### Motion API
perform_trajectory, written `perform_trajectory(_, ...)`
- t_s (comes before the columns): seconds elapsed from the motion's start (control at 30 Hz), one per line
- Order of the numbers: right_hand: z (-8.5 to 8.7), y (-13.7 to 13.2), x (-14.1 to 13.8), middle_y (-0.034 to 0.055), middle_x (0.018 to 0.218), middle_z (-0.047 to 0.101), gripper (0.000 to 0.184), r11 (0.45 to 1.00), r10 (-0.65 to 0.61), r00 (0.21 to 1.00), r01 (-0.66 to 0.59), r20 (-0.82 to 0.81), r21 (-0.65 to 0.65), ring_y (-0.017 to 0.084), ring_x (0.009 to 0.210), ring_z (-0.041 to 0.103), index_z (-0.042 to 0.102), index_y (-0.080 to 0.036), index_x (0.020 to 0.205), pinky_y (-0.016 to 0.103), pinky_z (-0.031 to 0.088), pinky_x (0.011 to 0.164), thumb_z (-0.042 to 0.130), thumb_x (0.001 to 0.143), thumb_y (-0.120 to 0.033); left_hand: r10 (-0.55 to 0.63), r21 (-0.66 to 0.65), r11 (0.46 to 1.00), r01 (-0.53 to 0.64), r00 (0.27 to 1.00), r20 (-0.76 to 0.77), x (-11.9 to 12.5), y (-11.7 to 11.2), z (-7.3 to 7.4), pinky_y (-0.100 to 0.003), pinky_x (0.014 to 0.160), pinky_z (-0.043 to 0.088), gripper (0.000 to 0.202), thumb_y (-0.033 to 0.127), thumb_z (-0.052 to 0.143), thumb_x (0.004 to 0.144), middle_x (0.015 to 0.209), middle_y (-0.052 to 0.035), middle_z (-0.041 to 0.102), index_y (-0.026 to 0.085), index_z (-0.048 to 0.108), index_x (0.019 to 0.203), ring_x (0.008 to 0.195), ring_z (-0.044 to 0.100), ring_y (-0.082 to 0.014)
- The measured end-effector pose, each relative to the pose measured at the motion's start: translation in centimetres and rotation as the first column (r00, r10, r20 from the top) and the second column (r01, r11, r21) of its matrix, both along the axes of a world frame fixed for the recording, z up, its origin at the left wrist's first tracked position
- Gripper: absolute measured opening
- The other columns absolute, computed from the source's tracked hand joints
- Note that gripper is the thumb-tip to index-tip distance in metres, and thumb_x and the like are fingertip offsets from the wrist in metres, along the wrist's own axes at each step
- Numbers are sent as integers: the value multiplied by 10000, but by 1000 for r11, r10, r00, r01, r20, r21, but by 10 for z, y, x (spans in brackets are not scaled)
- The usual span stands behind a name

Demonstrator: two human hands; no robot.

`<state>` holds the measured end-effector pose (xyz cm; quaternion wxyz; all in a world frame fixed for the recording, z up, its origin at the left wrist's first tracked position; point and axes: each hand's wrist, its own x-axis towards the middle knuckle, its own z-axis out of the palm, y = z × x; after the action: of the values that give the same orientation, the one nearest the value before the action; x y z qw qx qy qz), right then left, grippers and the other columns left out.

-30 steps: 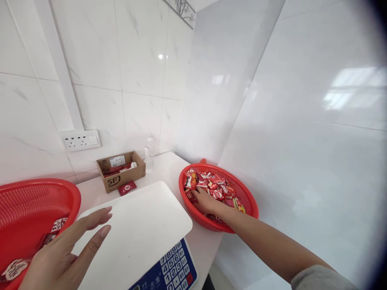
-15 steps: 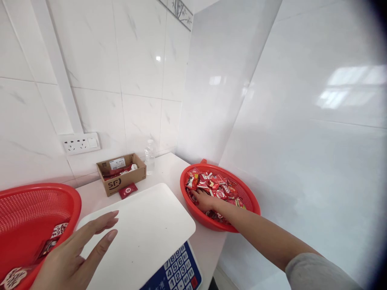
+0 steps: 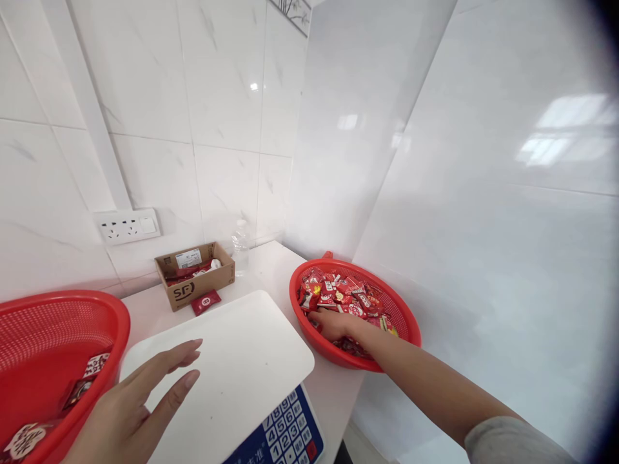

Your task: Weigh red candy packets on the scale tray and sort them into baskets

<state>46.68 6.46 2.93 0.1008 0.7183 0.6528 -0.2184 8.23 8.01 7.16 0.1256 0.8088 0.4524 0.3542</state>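
The right hand (image 3: 333, 324) is inside the right red basket (image 3: 405, 317), at its near left part, and it touches the wrapped packets (image 3: 355, 309), which are mostly red and lie in a pile there. Its fingers go down among these packets and are partly hidden, so I cannot tell how far they are open or whether they hold one. The left hand (image 3: 126, 411) is above the near left part of the white plate (image 3: 246, 341) of a scale; its fingers are apart from the thumb, with a wide gap, and they hold nothing. The blue keypad (image 3: 283, 428) is below the plate's near edge. At the left stands another red basket (image 3: 39, 377), with a few packets in it. Behind the scale, on the bench (image 3: 273, 267), there is an open carton (image 3: 209, 282) with red packets inside, one dark red packet (image 3: 206, 301) just before it, and a clear bottle (image 3: 240, 248) beside it.
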Motion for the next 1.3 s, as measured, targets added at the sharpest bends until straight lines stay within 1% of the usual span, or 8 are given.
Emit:
perform_trajectory(0.1, 0, -2, 0, 80, 1169, 553, 321, 1000, -7, 1000, 7, -4, 16, 206, 980, 575, 527, -178, 1179, 417, 492, 836, 553, 893, -321, -72, -66, 995, 71, 997, -23, 0, 1, 1, -130, 497, 513, 347, 492, 514, 824, 1046, -10, 711, 306, 644, 1087, 858, 694, -177)
perform_trajectory(0.23, 2, -6, -1, 56, 1044, 599, 252, 998, 5, 998, -2, -57, 56, 177, 890, 596, 570, -155, 1082, 377, 508, 779, 560, 889, -318, -69, -73, 995, 68, 998, -12, -1, 0, 1, -137, 473, 512, 352, 499, 498, 831, 1053, -10, 707, 309, 634, 1095, 850, 695, -182)
perform_trajectory(0.43, 7, -6, 0, 23, 911, 619, 197, 967, 0, 985, 44, -171, 253, 153, 786, 585, 590, -154, 949, 311, 483, 707, 649, 805, -275, -66, -100, 993, 62, 997, -37, -3, 0, 1, -143, 493, 527, 347, 494, 498, 835, 1062, -7, 703, 318, 628, 1104, 899, 686, -194)
perform_trajectory(0.7, 21, -3, 8, 23, 843, 632, 144, 751, -126, 952, 276, -280, 600, 190, 776, 569, 577, -201, 853, 297, 406, 705, 538, 820, -336, -87, -123, 989, 82, 995, -39, -4, 3, -5, -135, 553, 541, 359, 514, 478, 842, 1103, 10, 684, 331, 598, 1126, 939, 670, -174)
perform_trajectory(0.87, 37, -2, 1, 40, 884, 643, 150, 612, -136, 921, 368, -364, 700, 208, 819, 577, 573, -204, 862, 322, 404, 755, 506, 821, -331, -108, -125, 987, 100, 992, -59, -2, 4, -5, -141, 584, 550, 359, 512, 485, 838, 1116, 18, 680, 334, 599, 1128, 997, 652, -177)
perform_trajectory(1.0, 54, 0, -28, 34, 951, 642, 169, 542, -54, 888, 410, -457, 733, 202, 904, 572, 566, -211, 878, 329, 402, 832, 491, 830, -355, -128, -96, 988, 119, 988, -88, 2, 2, 0, -175, 622, 564, 371, 518, 473, 838, 1120, 9, 681, 318, 617, 1115, 1012, 648, -198)
perform_trajectory(1.13, 64, 7, -82, 21, 987, 631, 204, 579, 71, 831, 416, -551, 701, 187, 927, 572, 554, -214, 943, 326, 421, 847, 480, 845, -377, -136, -106, 987, 119, 976, -170, 4, -2, 8, -232, 736, 565, 365, 496, 451, 860, 1150, 22, 664, 332, 597, 1151, 1012, 646, -190)
perform_trajectory(1.3, 63, 16, -139, 2, 961, 622, 209, 748, 186, 717, 340, -672, 570, 153, 823, 599, 507, -229, 1054, 304, 472, 750, 439, 860, -267, -178, -150, 978, 146, 957, -228, 3, -8, 15, -275, 796, 549, 388, 444, 427, 892, 1230, 7, 613, 339, 517, 1254, 1079, 607, -198)
